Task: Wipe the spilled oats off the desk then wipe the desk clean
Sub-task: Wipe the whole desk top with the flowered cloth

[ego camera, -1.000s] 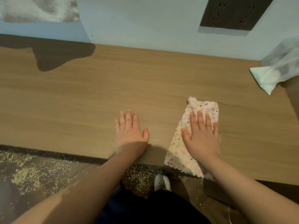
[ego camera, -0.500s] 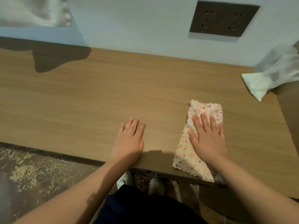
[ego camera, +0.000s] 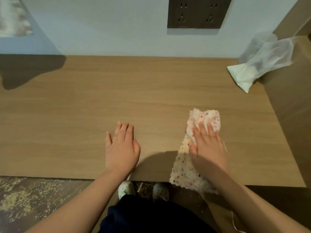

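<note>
The wooden desk (ego camera: 101, 101) fills the middle of the head view. A white cloth with coloured dots (ego camera: 186, 169) lies on its right front part and hangs over the front edge. My right hand (ego camera: 207, 143) presses flat on the cloth with straight fingers. My left hand (ego camera: 122, 147) rests flat on the bare desk near the front edge, to the left of the cloth. Spilled oats (ego camera: 18, 197) lie scattered on the dark floor at lower left, and more oats (ego camera: 144, 185) between my shoes. I see no oats on the desk top.
A clear plastic bag (ego camera: 262, 63) with white contents lies at the desk's back right corner. A dark socket panel (ego camera: 196, 12) is set in the pale wall behind. A wooden side panel (ego camera: 289, 105) bounds the desk on the right. White shoes (ego camera: 126, 189) stand below the front edge.
My right hand has slid the cloth a little to the right and away from me. My left hand stays flat on the desk. The camera has tilted, showing more of the wall.
</note>
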Action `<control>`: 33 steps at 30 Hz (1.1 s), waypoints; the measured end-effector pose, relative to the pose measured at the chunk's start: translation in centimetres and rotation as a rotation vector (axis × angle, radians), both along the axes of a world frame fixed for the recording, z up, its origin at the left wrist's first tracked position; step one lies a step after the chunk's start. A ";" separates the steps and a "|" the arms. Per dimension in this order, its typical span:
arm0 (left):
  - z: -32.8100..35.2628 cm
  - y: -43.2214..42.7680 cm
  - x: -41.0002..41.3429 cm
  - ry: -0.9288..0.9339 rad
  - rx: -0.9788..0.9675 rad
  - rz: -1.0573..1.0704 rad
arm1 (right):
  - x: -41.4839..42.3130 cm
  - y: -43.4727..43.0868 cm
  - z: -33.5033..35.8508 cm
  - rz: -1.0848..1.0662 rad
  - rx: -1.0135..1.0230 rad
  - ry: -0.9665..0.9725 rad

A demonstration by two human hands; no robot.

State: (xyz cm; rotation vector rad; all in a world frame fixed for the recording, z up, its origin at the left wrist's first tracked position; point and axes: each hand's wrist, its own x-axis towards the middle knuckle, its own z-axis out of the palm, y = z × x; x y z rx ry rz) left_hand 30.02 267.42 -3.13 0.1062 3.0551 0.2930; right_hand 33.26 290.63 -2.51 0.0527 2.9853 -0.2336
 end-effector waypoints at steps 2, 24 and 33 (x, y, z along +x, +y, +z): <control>0.2 0.7 -0.4 0.006 0.024 -0.023 | 1.3 -1.2 0.0 0.157 -0.034 0.004; 0.6 -2.6 -8.9 -0.135 -0.104 -0.176 | -4.3 2.4 -0.2 -0.104 -0.043 -0.038; -0.1 -2.4 -8.4 -0.085 -0.122 -0.071 | -8.0 -2.8 -0.6 0.440 -0.069 0.091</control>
